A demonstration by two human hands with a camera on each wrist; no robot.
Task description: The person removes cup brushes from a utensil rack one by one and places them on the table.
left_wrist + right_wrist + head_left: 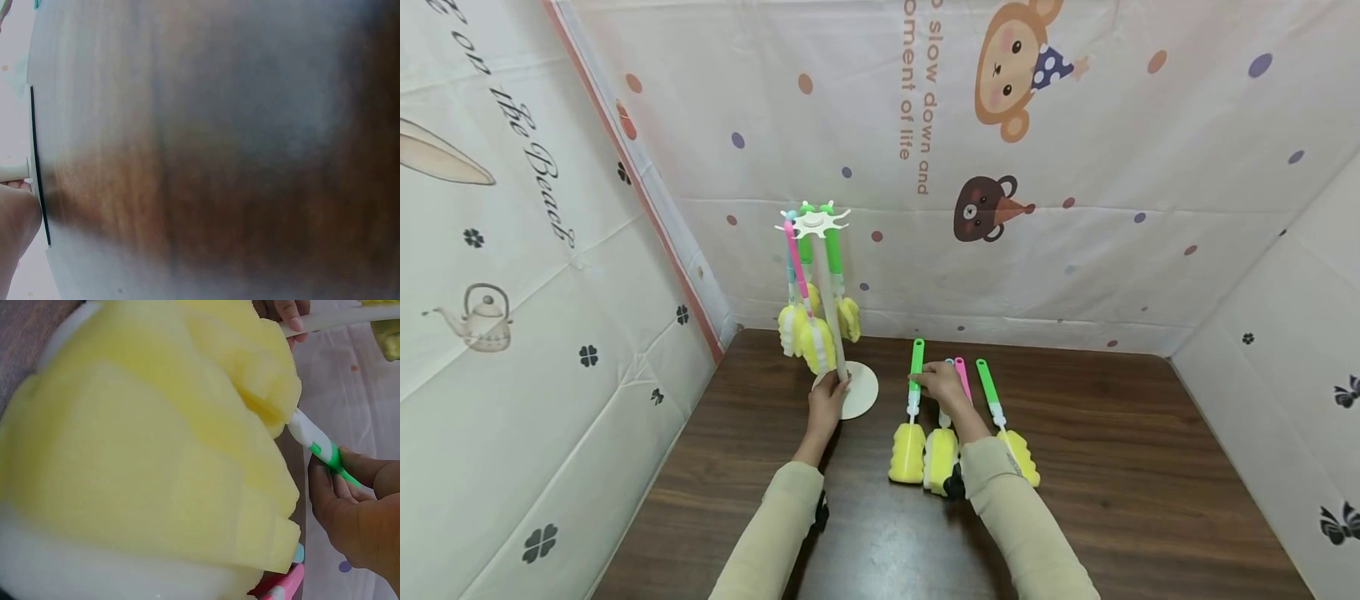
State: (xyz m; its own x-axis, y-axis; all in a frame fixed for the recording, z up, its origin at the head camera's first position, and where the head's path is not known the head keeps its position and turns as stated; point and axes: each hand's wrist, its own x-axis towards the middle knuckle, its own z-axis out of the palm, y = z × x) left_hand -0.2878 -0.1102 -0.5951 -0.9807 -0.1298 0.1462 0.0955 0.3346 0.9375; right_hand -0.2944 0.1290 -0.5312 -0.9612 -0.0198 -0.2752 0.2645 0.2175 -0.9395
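A white stand (829,300) with a hooked top rises from a round base (862,392). My left hand (827,407) grips its pole low down, just above the base. Several sponge bottle brushes hang from the hooks, among them one with a pink handle (796,258). With thumb and fingers my right hand (942,385) pinches the green handle of a yellow bottle brush (907,454), seen close in the right wrist view. Beside it on the table lie a yellow-and-white brush (941,462), its handle partly hidden by my hand, a pink handle (962,379) and another green-handled brush (1018,457).
The dark wooden table (1120,475) runs up to a printed cloth wall (880,283) at the back. More printed cloth (550,358) hangs along the left side, and a white cloth wall (1285,317) stands on the right.
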